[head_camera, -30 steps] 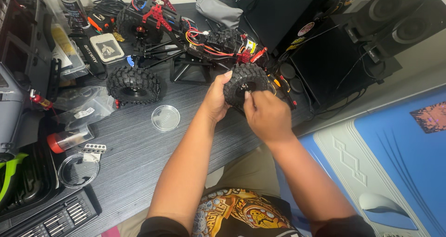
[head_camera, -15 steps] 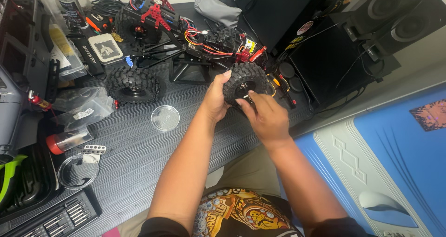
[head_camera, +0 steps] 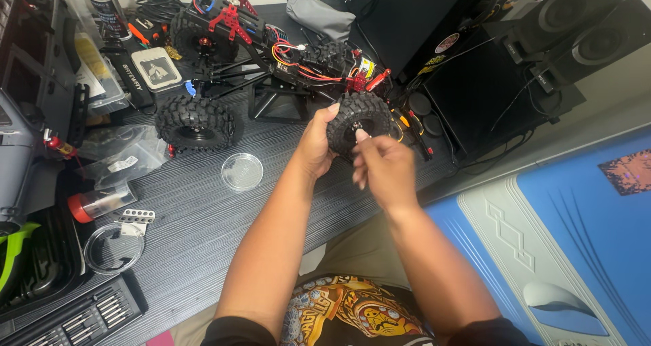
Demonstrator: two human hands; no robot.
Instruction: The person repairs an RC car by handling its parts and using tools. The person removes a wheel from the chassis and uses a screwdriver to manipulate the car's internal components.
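Observation:
A radio-controlled crawler chassis [head_camera: 285, 68] with red parts and coloured wires stands on a dark grey desk [head_camera: 203, 231]. My left hand [head_camera: 315, 146] grips the knobby black tyre [head_camera: 363, 115] at the chassis's near right corner. My right hand [head_camera: 383, 170] is at the hub of that wheel, thumb and forefinger pinched on something small there; I cannot make out what it is. Another knobby wheel [head_camera: 195, 122] sits on the near left corner of the chassis.
A small clear round dish [head_camera: 242, 172] lies on the desk, a larger one [head_camera: 114, 249] further left. A screwdriver bit set [head_camera: 74, 319], a red-capped tube [head_camera: 98, 204] and plastic bags [head_camera: 125, 156] are at left. Black speakers [head_camera: 563, 34] stand at right.
The view has shifted slightly. My right hand has slid off the tyre's face down to the hub, fingers now pinched. My left hand keeps its grip.

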